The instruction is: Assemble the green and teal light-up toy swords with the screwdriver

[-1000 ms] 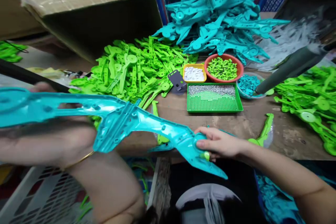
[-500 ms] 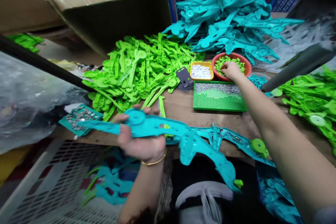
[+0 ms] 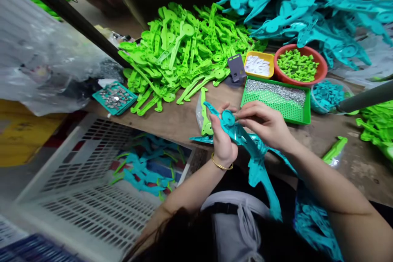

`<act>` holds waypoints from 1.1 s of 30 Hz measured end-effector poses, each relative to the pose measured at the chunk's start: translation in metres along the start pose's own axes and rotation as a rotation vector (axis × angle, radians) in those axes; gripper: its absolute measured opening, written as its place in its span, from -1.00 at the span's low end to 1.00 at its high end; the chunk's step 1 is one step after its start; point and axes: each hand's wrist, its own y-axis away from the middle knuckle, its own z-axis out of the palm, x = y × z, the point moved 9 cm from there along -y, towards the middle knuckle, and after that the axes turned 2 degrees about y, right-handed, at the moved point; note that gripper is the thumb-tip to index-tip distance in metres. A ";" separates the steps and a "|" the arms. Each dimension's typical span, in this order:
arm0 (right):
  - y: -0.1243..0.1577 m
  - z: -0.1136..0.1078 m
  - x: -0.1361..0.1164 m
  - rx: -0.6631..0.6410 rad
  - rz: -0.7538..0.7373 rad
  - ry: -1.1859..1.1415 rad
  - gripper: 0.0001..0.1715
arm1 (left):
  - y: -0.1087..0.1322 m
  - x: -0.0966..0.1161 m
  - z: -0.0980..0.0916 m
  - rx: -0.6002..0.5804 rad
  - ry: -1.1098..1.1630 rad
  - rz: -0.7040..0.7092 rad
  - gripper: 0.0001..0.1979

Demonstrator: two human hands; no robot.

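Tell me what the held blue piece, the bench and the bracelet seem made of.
Blue piece: probably plastic, satin-smooth, by its even colour and moulded round boss. Bench: likely wood or board, matte, brown with pale scuffs. Bracelet: apparently gold-coloured metal, by its shine; plating can't be told.

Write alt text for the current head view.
The left hand grips a turquoise plastic part, the right hand close to its round boss. Beyond, a wooden bench holds piled lime-green parts, a red bowl and a green tray.
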 end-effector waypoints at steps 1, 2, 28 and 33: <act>0.001 0.000 -0.001 0.024 -0.009 0.004 -0.90 | 0.001 0.000 0.000 -0.001 -0.009 0.001 -0.45; 0.001 0.000 -0.001 0.033 -0.022 0.009 -0.90 | 0.002 -0.001 0.000 -0.005 -0.019 -0.001 -0.45; 0.056 -0.022 0.031 0.121 0.263 -0.012 -0.54 | -0.004 0.024 -0.014 -0.009 0.065 0.042 -0.48; 0.126 -0.004 0.085 -0.216 0.737 -0.120 -0.42 | -0.018 0.040 -0.017 0.020 0.100 0.116 -0.39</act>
